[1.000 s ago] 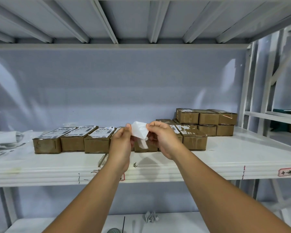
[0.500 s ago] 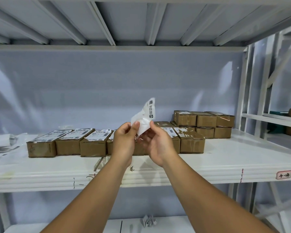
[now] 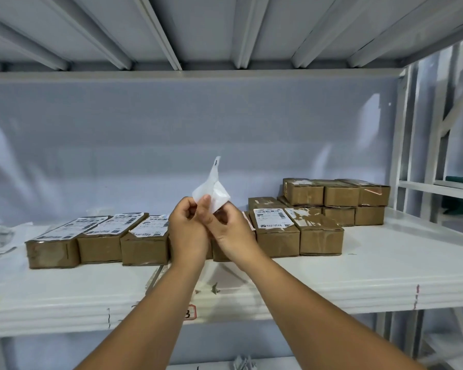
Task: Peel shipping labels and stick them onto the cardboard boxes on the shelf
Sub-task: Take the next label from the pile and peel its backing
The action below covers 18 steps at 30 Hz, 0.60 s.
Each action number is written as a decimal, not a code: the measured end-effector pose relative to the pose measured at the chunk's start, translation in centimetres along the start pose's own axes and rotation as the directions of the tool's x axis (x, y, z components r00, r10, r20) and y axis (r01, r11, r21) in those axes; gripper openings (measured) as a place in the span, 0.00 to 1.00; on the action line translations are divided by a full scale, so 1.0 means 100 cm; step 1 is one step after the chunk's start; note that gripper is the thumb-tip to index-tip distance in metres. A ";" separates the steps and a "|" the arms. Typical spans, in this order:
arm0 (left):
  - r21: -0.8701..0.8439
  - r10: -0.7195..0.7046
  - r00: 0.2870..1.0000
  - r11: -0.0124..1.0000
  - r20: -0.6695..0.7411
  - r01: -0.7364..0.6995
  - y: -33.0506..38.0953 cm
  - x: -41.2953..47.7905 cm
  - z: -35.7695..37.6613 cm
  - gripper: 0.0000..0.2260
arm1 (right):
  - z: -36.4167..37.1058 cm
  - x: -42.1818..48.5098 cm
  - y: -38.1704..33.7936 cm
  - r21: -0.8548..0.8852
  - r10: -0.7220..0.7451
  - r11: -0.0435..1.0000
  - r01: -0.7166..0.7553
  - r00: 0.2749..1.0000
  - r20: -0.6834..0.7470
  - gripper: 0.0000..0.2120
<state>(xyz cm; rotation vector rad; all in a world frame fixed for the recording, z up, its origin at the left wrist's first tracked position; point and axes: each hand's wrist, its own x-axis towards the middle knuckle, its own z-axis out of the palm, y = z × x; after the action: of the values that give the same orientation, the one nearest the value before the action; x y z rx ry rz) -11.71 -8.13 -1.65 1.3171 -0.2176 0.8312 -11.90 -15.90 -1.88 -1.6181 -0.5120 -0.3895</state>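
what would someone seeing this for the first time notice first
Dead centre, the left hand and right hand together pinch a crumpled white shipping label, held up in front of the white shelf. Behind them a row of cardboard boxes lies along the shelf, several with printed labels on top. A smaller stack of boxes sits at the back right.

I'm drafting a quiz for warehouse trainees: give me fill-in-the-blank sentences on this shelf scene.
1. The left hand and right hand both pinch a shipping ____.
2. The rear stack of boxes is ____ layers high.
3. The front-row cardboard boxes sit on a ____ shelf.
Missing: label; two; white.
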 end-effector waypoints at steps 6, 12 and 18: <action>0.090 0.022 0.998 0.996 0.056 -0.027 -0.020 0.001 -0.007 0.15 | -0.004 0.003 0.010 -0.324 -0.155 0.940 0.111 0.982 -0.112 0.15; 0.247 0.072 0.996 0.966 0.043 -0.080 -0.026 -0.005 -0.009 0.15 | -0.001 -0.003 0.018 -0.455 -0.347 0.853 0.256 0.929 -0.127 0.17; 0.279 0.047 0.998 0.959 0.041 -0.057 -0.022 -0.005 -0.010 0.14 | -0.002 -0.007 0.016 -0.464 -0.298 0.861 0.210 0.946 -0.125 0.16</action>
<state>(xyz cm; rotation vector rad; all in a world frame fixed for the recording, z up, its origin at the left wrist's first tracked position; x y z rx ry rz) -10.98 -7.43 -3.88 1.5970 -0.1655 0.9087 -11.59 -16.24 -3.52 -1.9314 -0.5143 -0.9111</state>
